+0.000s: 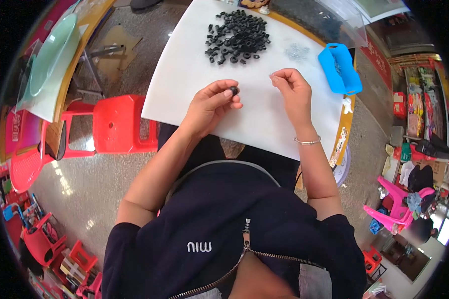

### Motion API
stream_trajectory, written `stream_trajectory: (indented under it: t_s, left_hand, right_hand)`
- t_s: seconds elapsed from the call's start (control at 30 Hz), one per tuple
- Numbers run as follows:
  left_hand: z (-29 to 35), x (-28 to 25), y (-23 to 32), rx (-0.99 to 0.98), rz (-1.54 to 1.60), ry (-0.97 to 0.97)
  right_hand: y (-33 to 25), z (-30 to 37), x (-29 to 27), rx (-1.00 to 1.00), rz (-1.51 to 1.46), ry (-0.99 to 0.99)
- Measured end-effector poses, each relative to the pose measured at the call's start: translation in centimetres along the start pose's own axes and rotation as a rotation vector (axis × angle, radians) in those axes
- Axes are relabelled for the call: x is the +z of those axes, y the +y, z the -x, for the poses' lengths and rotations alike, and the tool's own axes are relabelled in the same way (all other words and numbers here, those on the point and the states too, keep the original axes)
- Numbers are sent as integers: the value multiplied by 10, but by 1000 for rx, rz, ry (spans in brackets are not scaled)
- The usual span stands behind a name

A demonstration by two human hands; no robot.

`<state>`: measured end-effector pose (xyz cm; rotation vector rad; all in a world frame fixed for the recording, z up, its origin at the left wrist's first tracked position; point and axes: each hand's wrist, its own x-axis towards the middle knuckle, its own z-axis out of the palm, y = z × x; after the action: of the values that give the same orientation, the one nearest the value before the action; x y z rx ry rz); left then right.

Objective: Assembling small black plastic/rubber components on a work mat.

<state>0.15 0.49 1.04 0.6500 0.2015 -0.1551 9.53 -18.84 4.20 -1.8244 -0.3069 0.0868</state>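
Over the white tabletop [177,74], my left hand [209,103] pinches a small round black part [233,90] between thumb and fingertips. To its right, my right hand [295,94] has thumb and forefinger pressed together at the tips. Something tiny and pale seems to be between them, too small to name. A heap of small black parts [239,35], some of them ring-shaped, lies beyond my hands. Small silvery pieces [297,52] are spread in a thin patch beyond my right hand.
A blue plastic basket [351,79] with small pieces inside sits at the table's right edge. To the left is a red plastic stool [117,124], near a table bearing a pale green basin [55,55]. A pink chair [396,204] stands at far right.
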Motion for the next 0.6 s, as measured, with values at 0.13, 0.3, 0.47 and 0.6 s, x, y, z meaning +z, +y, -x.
stream_trajectory:
  t_s: [0.13,0.3,0.47,0.6]
  left_hand:
    - [2,2,3,-10,-30,-26]
    - [1,-2,1,-16,-26,-42]
    - [-2,-5,-2,-5,-40,-53]
    - [-2,-4,-4,3,-41,-42]
  right_hand:
    - [-17,24,22,-44,-28,-94]
    - [-30,36,40,-152,66,-161]
    - [-41,36,40,-170,175,-175]
    - [-50,36,36,-189,212,-250]
